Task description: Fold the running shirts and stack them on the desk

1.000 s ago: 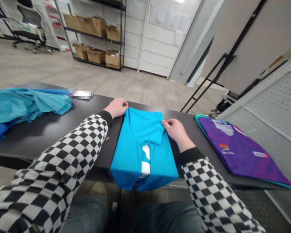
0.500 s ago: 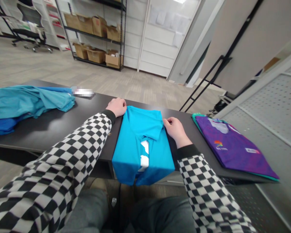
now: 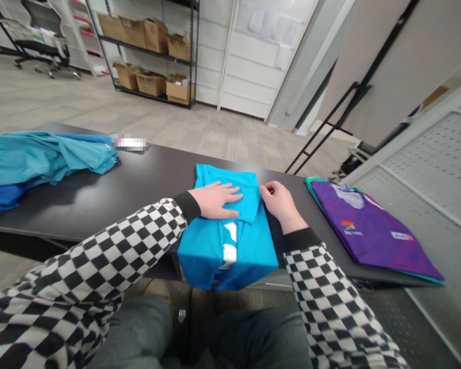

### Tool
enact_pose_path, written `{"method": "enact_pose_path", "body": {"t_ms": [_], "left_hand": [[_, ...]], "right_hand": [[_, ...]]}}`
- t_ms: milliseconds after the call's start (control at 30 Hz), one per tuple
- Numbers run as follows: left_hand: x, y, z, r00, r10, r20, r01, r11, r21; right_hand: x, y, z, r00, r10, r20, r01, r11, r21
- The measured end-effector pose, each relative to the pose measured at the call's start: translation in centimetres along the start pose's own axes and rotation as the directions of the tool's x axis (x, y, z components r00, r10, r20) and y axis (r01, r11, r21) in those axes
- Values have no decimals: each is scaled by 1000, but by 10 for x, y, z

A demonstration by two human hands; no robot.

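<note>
A bright blue shirt [image 3: 254, 247], partly folded, lies in front of me and hangs over the table's near edge. White patches show through the gap down its middle. My left hand [image 3: 217, 200] rests flat across the upper part of the shirt, fingers spread, covering some of the cloth. At the shirt's right side, my right hand [image 3: 281, 206] is closed, thumb and forefinger pinching the edge of the sleeve or side cloth; its other fingers are curled.
The dark table [image 3: 146, 179] runs left and right. Crumpled teal and blue clothes [image 3: 42, 159] lie at the left, with a blurred white item [image 3: 131, 144] beside them. A folded purple shirt [image 3: 372, 225] tops a pile at the right, next to a perforated grey panel [image 3: 438, 205].
My left hand has left the shirt's upper left corner and moved right and nearer, now lying flat on the cloth. The right hand stays at the right edge.
</note>
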State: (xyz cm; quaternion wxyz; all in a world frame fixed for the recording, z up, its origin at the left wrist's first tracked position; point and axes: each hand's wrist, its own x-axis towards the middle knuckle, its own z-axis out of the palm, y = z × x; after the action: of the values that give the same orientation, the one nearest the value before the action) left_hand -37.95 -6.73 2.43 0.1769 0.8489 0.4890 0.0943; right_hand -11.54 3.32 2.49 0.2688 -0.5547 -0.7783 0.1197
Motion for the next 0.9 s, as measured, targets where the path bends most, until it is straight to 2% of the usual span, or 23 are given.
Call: {"method": "enact_pose_path", "body": {"t_ms": [100, 167, 200, 267, 333, 467, 633, 800, 833, 900], "left_hand": [[0, -3, -2, 1000, 22, -14, -22, 1000, 2], [0, -6, -5, 996, 47, -73, -46, 999, 14], [0, -7, -6, 992, 50, -117, -48, 999, 23], [1, -10, -8, 983, 22, -185, -14, 999, 40], [2, -14, -7, 984, -41, -174, 50, 997, 52], [4, -18, -5, 991, -108, -84, 114, 991, 70], [3, -16, -3, 990, -111, -87, 118, 989, 84], [1, -12, -5, 989, -113, -93, 120, 990, 76], [0, -11, -7, 989, -106, -104, 115, 990, 78], [0, -11, -10, 981, -91, -170, 108, 990, 94]], "right_hand": [[-14, -5, -13, 998, -33, -50, 36, 998, 53], [-31, -7, -23, 983, -181, -35, 184, 975, 128], [-41, -8, -27, 959, -284, -2, 281, 945, 166], [-59, -9, -33, 878, -471, 89, 445, 869, 215], [-72, -12, -36, 806, -563, 182, 532, 824, 194], [-81, -17, -34, 766, -580, 277, 587, 807, 65], [-88, -26, -37, 756, -591, 280, 615, 788, 3], [-88, -30, -47, 740, -563, 367, 600, 800, 18], [-82, -31, -48, 747, -561, 355, 593, 805, 24], [-66, -32, -46, 794, -547, 266, 566, 824, 6]]}}
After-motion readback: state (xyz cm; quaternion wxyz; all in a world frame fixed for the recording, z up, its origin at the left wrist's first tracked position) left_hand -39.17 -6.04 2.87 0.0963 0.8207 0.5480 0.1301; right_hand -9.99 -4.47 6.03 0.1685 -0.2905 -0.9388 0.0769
